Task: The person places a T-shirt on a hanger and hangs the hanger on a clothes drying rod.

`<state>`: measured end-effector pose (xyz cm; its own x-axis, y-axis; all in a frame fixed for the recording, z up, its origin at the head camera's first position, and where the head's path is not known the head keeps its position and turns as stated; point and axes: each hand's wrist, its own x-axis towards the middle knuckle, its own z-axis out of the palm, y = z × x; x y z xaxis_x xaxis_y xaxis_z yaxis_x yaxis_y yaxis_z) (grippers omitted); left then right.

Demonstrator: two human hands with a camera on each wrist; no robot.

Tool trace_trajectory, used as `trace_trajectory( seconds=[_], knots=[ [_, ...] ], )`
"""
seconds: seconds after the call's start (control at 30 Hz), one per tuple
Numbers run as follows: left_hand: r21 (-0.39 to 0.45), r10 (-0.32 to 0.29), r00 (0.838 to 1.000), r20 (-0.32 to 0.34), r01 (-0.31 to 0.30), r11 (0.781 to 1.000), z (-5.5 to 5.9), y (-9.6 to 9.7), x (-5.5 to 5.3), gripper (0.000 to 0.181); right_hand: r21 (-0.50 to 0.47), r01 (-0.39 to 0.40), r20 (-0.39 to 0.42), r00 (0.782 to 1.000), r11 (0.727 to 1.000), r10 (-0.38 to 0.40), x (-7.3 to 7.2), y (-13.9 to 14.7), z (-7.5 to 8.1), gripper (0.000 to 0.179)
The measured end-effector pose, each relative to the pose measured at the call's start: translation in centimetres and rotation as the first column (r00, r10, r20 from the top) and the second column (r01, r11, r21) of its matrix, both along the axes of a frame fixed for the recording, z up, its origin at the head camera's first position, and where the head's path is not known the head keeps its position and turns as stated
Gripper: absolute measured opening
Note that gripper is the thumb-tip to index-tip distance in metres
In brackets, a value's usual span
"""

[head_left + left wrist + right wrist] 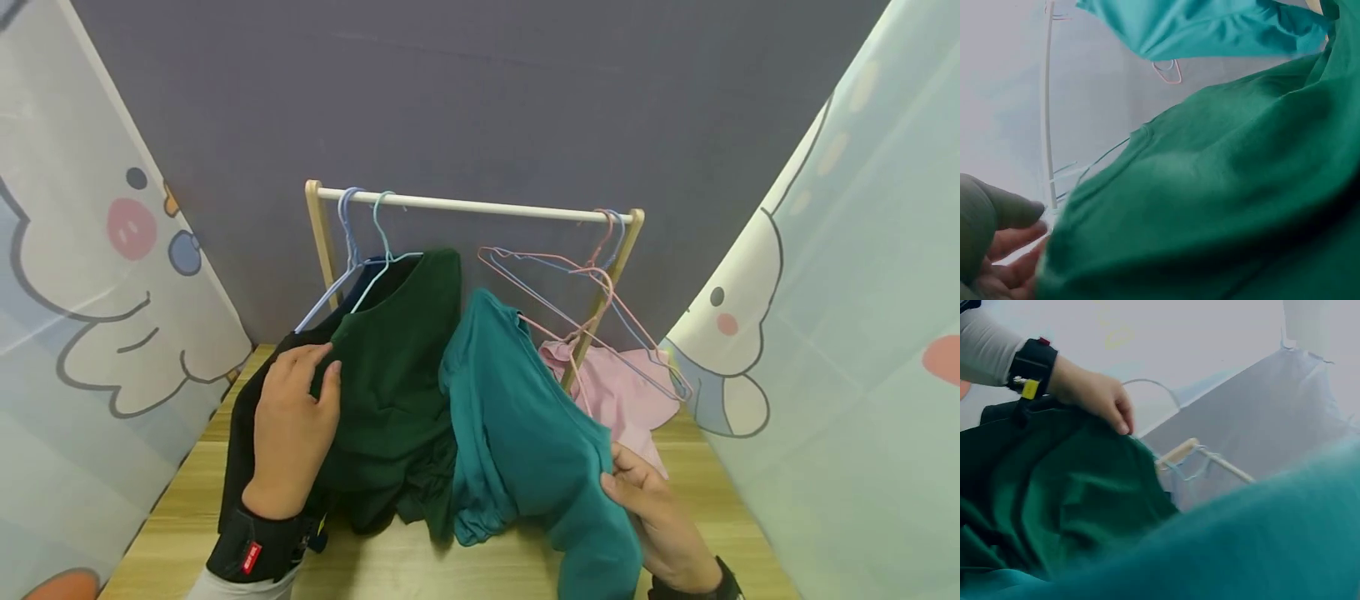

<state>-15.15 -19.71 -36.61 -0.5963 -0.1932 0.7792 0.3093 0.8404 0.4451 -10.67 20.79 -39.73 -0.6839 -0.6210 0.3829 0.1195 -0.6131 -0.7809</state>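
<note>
A dark green shirt point(382, 392) hangs on a light green hanger point(386, 254) from the rack's left end. My left hand point(296, 417) is at this shirt's left shoulder, thumb and fingers parted; in the left wrist view the fingertips point(1035, 231) meet the fabric's edge. A teal shirt point(525, 417) is to its right, with a pink hanger point(585, 333) inside its neck opening. My right hand point(656, 512) pinches the teal shirt's right shoulder between thumb and fingers. In the right wrist view, blurred teal cloth point(1260, 544) hides the right hand.
The small rack has a white rail point(480, 204) and wooden posts point(322, 233). A black garment point(251, 417) hangs behind the green shirt on a blue hanger point(348, 242). Other hangers point(615, 237) hang at the rail's right end, above a pink garment point(615, 392) on the wooden tabletop point(180, 525).
</note>
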Motion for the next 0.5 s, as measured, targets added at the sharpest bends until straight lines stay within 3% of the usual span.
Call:
trace_trajectory(
  seconds=[0.13,0.27,0.5],
  knots=[
    [0.022,-0.019,1.000,0.010,0.019,1.000,-0.3,0.1,0.2,0.026,0.130,0.096,-0.052,0.995,0.987,-0.089,-0.7,-1.2,-1.0,0.040],
    [0.031,-0.048,0.999,-0.006,0.048,0.998,-0.4,0.3,0.2,0.025,0.261,0.215,-0.109,0.975,0.941,-0.193,-1.5,-2.3,-1.4,0.032],
    [0.016,-0.055,0.998,0.005,0.055,0.998,-0.3,0.4,0.1,0.024,0.365,0.327,-0.169,0.944,0.871,-0.283,-2.5,-3.7,-1.7,0.023]
  ],
)
